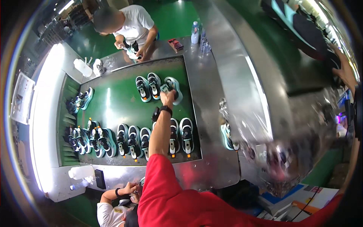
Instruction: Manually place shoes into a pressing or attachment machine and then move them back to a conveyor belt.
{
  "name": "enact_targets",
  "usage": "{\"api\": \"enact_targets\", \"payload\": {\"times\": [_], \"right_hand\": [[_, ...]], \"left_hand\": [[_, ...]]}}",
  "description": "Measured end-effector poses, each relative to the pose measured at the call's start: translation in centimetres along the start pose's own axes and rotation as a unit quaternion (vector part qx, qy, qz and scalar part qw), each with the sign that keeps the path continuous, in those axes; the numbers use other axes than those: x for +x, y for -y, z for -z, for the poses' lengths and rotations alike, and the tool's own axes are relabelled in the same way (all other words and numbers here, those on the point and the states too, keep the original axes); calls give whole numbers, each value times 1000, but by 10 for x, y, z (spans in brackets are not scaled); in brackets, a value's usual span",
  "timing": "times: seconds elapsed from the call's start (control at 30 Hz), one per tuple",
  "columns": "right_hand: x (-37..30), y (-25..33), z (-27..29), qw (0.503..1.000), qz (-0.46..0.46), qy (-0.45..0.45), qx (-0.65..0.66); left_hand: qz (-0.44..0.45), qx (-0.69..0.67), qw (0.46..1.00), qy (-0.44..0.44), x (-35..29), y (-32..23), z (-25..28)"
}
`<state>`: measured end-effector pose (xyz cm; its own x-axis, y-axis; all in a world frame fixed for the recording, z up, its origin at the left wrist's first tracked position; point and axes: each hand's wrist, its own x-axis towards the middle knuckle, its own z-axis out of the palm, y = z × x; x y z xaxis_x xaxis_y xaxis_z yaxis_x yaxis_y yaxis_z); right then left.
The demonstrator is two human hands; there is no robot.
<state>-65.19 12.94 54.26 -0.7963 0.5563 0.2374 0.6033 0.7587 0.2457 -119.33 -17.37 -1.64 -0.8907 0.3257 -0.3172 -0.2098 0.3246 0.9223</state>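
My left hand, with a dark band on its wrist, reaches over the green belt and is closed on the upper part of a black, white and pale teal sneaker. Two similar sneakers stand just left of it. At the right rim, my right hand is closed around the end of another dark sneaker with a teal stripe, held up close to the camera. Part of that hand is cut off by the dark rim.
Several sneakers line the near side of the green belt, others its left end. A co-worker across holds a sneaker; another person works at lower left. A metal ledge, bottle and crumpled clear plastic lie around.
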Motion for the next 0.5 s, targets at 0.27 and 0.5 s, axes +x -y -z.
{"api": "enact_targets", "payload": {"times": [0.27, 0.5], "right_hand": [[17, -73, -15, 992, -105, 67, 31], [-27, 72, 66, 964, -115, -231, 66]], "left_hand": [[-267, 255, 927, 68, 30, 54, -27], [-173, 72, 867, 462, -281, -21, 51]]}}
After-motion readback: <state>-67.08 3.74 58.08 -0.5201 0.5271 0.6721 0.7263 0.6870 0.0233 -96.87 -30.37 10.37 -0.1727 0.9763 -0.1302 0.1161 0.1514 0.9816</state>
